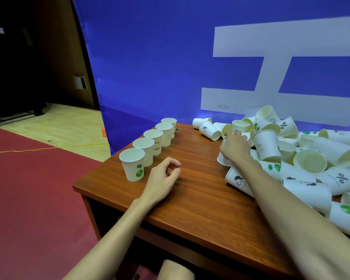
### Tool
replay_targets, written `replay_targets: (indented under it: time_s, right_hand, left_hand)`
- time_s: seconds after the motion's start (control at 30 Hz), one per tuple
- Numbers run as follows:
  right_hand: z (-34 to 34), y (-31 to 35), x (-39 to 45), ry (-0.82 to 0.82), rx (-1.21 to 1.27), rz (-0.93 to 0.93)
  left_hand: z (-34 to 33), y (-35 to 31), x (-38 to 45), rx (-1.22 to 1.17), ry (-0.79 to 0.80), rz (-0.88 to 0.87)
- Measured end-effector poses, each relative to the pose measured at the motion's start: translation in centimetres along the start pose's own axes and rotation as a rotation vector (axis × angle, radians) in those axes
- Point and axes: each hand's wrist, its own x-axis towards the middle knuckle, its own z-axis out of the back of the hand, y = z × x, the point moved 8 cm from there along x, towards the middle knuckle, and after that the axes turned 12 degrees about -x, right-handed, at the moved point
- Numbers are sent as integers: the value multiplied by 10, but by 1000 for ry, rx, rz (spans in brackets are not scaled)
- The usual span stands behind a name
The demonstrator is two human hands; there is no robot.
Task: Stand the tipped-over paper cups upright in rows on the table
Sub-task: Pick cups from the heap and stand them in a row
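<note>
Right hand [235, 147] out at the near edge of the pile, grip curled round a tipped cup [223, 158] lying on its side under the palm, fingertips up against more cups behind. Left hand [163, 175] down on the bench [192, 199], grip loose and empty, fingers softly curled, just beside the nearest standing cup [132, 164] with the green sprout print. Five cups upright there, a single row [150, 144] running away along the left edge toward the far corner, rims up, close together. Over on the right, a big heap of tipped cups [303, 158], mouths pointing every way, some with a percent sign, some with green blobs, some with small cartoon figures. Two more [205, 127] lying loose at the back, a little apart from the heap. Behind it all, a blue banner [150, 57] with large white strokes. Below left, red carpet [28, 199], a yellow cable [49, 148] strung across it.
</note>
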Motion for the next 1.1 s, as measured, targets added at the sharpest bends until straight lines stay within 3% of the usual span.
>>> replay_targets:
  time_s: [0.13,0.4,0.57,0.67,0.87,1.1]
  right_hand:
    - [15,6,-1,-39,95,63]
    - [54,60,-43,-262,574,192]
    - [37,78,-76,-250,755,273]
    - [10,66,-83,-204,846,255]
    - [-24,50,-81,65,1231,-14]
    - [-45,61,-84,324,1258,0]
  left_hand:
    - [-2,11,1,-31,32,81]
    - [-1,32,8,-201,-5,219]
    - [0,39,11,-230,-37,259]
    - [0,43,14,-229,-60,271]
    - [-4,46,25,-283,-79,367]
    - [-9,36,37,-509,-153,355]
